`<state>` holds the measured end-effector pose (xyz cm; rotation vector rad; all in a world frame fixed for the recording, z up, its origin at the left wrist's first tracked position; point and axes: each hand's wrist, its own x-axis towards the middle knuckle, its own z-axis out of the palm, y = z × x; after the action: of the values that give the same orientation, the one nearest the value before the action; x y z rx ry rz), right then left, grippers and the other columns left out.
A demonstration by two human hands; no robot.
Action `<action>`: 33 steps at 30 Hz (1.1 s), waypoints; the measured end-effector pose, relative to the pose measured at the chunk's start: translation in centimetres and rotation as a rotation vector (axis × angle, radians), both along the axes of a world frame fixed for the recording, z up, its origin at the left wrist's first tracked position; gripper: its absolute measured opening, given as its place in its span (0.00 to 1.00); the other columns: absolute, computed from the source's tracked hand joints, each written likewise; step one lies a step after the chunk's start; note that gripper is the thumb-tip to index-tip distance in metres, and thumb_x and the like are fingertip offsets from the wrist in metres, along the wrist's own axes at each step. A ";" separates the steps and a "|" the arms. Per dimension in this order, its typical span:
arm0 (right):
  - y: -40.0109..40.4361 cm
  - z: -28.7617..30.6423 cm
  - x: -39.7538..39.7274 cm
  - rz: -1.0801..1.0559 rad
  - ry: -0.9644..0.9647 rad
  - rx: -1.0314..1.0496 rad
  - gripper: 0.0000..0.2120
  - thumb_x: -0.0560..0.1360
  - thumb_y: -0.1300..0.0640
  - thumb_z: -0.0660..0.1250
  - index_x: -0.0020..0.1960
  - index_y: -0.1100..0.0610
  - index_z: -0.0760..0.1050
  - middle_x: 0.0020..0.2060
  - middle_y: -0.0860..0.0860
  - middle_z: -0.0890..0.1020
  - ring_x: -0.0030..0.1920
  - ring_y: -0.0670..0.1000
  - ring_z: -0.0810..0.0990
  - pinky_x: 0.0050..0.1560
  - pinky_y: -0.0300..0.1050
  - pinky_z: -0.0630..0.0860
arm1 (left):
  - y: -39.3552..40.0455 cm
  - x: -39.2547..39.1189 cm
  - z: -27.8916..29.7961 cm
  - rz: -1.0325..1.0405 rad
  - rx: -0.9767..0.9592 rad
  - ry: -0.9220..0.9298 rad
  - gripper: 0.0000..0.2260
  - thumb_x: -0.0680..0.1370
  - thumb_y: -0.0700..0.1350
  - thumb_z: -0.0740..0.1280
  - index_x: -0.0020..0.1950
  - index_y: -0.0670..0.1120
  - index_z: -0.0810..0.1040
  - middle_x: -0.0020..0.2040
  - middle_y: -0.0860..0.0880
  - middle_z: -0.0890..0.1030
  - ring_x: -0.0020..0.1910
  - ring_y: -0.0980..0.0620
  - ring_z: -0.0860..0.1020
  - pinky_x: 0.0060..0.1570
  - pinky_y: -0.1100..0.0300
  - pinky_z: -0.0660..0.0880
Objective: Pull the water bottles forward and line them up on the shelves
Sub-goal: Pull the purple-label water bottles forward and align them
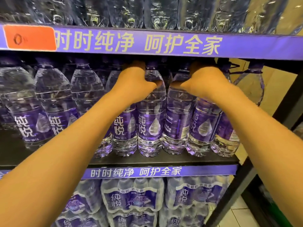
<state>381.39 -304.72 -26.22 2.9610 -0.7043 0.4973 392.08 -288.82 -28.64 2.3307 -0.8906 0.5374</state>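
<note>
Both hands are reaching into the middle shelf (164, 159) at frame center. The left hand (136, 79) is closing its grip on the shoulder of one water bottle (151, 115); the right hand (205, 81) is gripping the neighbouring bottle (178, 118). The purple banner strip (147, 43) overhead is crowding the caps. Shrink-wrapped packs (134, 199) are filling the lower frame; more bottles (54, 99) are standing at left.

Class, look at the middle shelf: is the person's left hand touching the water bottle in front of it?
Touching. The head view shows the left hand wrapped round the shoulder of a water bottle, thumb pressed on the clear plastic.
</note>
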 end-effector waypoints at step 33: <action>1.4 0.1 -1.3 0.095 -0.035 -0.137 0.39 0.62 0.19 0.54 0.24 0.57 0.62 0.20 0.51 0.60 0.23 0.52 0.61 0.25 0.44 0.57 | 0.1 -0.4 0.1 -0.010 0.008 -0.036 0.28 0.74 0.64 0.69 0.61 0.43 0.72 0.33 0.49 0.68 0.29 0.51 0.68 0.24 0.60 0.61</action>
<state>380.06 -303.31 -26.16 2.8739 -0.5111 0.5802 391.69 -288.72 -28.52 2.3294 -0.9223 0.5736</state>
